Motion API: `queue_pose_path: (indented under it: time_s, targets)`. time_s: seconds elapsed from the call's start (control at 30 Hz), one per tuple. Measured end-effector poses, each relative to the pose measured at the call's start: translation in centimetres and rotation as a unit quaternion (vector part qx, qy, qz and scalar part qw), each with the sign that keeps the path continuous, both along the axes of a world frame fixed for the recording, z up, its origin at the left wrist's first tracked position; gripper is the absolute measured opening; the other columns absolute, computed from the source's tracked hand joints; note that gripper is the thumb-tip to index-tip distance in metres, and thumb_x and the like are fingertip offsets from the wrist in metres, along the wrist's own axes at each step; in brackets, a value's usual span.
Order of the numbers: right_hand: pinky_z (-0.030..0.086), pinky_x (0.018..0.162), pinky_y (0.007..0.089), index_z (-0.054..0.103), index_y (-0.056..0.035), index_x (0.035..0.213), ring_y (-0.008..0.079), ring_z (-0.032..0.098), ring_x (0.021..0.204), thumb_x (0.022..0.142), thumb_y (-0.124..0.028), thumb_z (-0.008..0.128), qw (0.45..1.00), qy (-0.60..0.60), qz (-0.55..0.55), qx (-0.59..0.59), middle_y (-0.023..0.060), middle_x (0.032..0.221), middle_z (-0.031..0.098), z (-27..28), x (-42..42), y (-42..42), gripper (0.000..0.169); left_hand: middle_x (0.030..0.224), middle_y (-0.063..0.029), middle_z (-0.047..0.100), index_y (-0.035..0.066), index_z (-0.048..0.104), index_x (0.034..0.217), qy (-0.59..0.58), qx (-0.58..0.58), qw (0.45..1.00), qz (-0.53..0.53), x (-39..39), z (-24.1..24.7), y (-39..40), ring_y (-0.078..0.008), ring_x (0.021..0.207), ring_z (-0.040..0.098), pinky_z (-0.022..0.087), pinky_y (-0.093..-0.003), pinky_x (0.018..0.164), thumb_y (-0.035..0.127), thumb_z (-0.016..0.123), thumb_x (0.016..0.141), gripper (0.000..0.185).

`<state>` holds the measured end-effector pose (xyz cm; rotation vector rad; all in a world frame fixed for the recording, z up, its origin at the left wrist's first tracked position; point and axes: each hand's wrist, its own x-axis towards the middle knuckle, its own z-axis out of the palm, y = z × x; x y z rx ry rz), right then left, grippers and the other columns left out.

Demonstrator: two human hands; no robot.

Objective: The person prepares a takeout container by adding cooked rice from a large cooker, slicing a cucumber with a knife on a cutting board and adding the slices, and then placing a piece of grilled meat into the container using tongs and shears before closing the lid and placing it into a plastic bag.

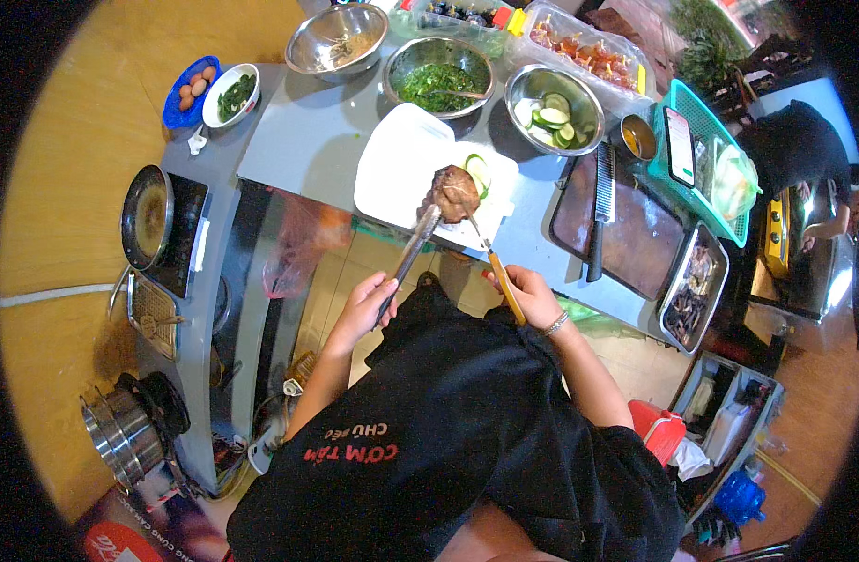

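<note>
My left hand (371,302) grips metal tongs (417,242) with a dark handle. Their tips touch a piece of browned grilled meat (455,191). In my right hand (531,295) is a fork-like utensil (505,281) with an orange handle, its thin metal end against the meat's right side. The meat is over the base of an opened white foam box (503,193); whether it rests there or is held up, I cannot tell. Cucumber slices (477,171) lie behind it in the box. The box's lid (401,158) is folded out to the left.
Behind the box stand steel bowls of chopped greens (440,81) and cucumber (552,123). A large knife (601,218) lies across a dark cutting board (633,239) at right, beside a metal tray (693,288). A frying pan (147,218) sits left. Another person (798,154) works far right.
</note>
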<state>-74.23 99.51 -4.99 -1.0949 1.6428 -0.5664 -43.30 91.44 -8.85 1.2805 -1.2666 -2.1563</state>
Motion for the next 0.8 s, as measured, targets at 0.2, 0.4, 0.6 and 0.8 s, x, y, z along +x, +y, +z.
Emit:
queue_pose_path:
  time_s: [0.2, 0.4, 0.6, 0.8]
  targets:
    - [0.039, 0.050, 0.0243, 0.060, -0.0047, 0.082, 0.0070, 0.046, 0.055, 0.092, -0.049, 0.057, 0.982, -0.134, -0.059, 0.117, -0.0028, 0.062, 0.050, 1.3, 0.2, -0.6, 0.045, 0.059, -0.0022, 0.056, 0.008, 0.054, 0.092, 0.006, 0.003, 0.999, -0.042, 0.3, -0.5, -0.6, -0.0079, 0.041, 0.046, 0.035, -0.0213, 0.039, 0.033, 0.052, 0.097, 0.026]
    - [0.040, 0.042, 0.0249, 0.055, -0.0070, 0.075, 0.0089, 0.048, 0.046, 0.091, -0.052, 0.057, 0.973, -0.176, -0.089, 0.117, -0.0009, 0.059, 0.050, 0.8, -1.6, -2.0, 0.048, 0.059, -0.0012, 0.055, 0.008, 0.054, 0.091, -0.018, -0.021, 0.999, -0.044, -0.1, 0.4, -0.5, -0.0071, 0.042, 0.047, 0.035, -0.0210, 0.038, 0.035, 0.053, 0.097, 0.028]
    - [0.038, 0.037, 0.0248, 0.053, -0.0076, 0.077, 0.0094, 0.045, 0.040, 0.090, -0.053, 0.058, 0.972, -0.201, -0.061, 0.101, -0.0004, 0.056, 0.048, 0.0, -4.4, -3.9, 0.048, 0.058, -0.0019, 0.054, 0.006, 0.053, 0.088, -0.106, -0.010, 0.994, -0.032, -0.3, 4.8, 0.8, -0.0077, 0.043, 0.048, 0.037, -0.0209, 0.040, 0.034, 0.054, 0.096, 0.029]
    - [0.040, 0.055, 0.0257, 0.058, -0.0045, 0.079, 0.0099, 0.050, 0.060, 0.089, -0.057, 0.056, 0.993, -0.081, -0.037, 0.079, 0.0011, 0.068, 0.053, 2.9, -7.5, -1.4, 0.053, 0.059, -0.0022, 0.055, 0.005, 0.057, 0.093, -0.195, -0.027, 0.978, -0.064, -1.1, 11.4, 1.8, -0.0080, 0.046, 0.050, 0.038, -0.0239, 0.043, 0.036, 0.056, 0.095, 0.031]
